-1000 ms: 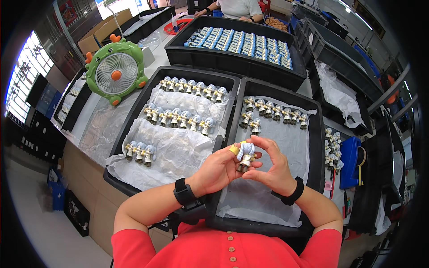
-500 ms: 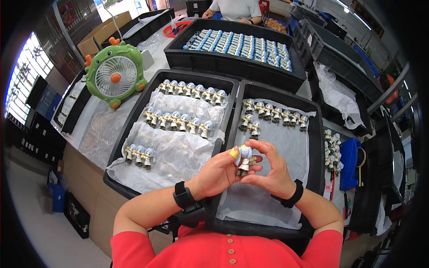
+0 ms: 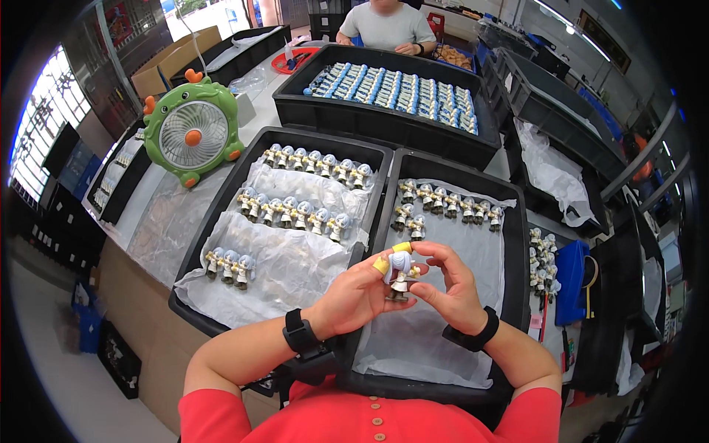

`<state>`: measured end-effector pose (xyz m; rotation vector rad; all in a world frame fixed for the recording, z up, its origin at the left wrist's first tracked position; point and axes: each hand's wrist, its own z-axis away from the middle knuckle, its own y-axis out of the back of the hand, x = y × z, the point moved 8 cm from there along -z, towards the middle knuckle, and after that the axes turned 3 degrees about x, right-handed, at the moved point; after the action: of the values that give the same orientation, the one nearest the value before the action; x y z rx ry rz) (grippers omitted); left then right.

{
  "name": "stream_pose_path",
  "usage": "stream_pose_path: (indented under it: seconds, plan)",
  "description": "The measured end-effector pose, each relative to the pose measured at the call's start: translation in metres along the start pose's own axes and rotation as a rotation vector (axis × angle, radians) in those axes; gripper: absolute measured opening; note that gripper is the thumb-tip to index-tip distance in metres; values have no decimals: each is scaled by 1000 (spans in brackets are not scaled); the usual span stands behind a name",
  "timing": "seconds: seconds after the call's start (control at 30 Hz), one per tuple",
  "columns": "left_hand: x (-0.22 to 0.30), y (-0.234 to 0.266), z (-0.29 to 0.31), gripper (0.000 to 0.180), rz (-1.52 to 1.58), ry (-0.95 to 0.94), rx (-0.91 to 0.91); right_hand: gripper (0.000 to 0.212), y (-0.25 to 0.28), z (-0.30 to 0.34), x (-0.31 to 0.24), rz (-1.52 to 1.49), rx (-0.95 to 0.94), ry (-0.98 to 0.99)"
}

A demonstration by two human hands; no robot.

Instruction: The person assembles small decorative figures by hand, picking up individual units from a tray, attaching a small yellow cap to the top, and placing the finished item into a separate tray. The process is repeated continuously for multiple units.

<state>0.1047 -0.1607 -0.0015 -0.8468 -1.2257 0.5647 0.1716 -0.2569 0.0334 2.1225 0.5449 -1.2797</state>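
A small figurine (image 3: pixel 399 275) with pale blue-grey hair, a white outfit and dark boots stands upright between my two hands. My left hand (image 3: pixel 351 299) is closed round it from the left, fingers behind it. From the right, my right hand (image 3: pixel 452 292) pinches it with thumb and index finger. Yellow covers show on fingertips near the figurine's head. Below the hands lies the right black tray (image 3: pixel 521 258), lined with pale sheet; several similar figurines (image 3: pixel 452 203) are lined up at its far end.
Left of it, another black tray (image 3: pixel 193 255) carries rows of figurines on crumpled sheet. Behind is a deep black tray (image 3: pixel 369 118) packed with blue-and-white pieces. A green fan (image 3: pixel 193 136) stands at left. More figurines (image 3: pixel 543 262) and a blue bin (image 3: pixel 574 284) lie right. A person (image 3: pixel 388 29) sits opposite.
The figurine has turned in my fingers, showing more of its front side. A yellow-covered fingertip now shows above its head. The view has tilted slightly, revealing more of the person opposite.
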Motion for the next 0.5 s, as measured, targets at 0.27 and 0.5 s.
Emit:
stream_pose_path:
  seconds: [0.27,0.5]
  plan:
    - [0,0,0,50,53,-33,-37,15,4,0,1,5,57,2]
    - [1,-4,-2,60,-54,-58,-55,10,10,0,0,-12,44,-8]
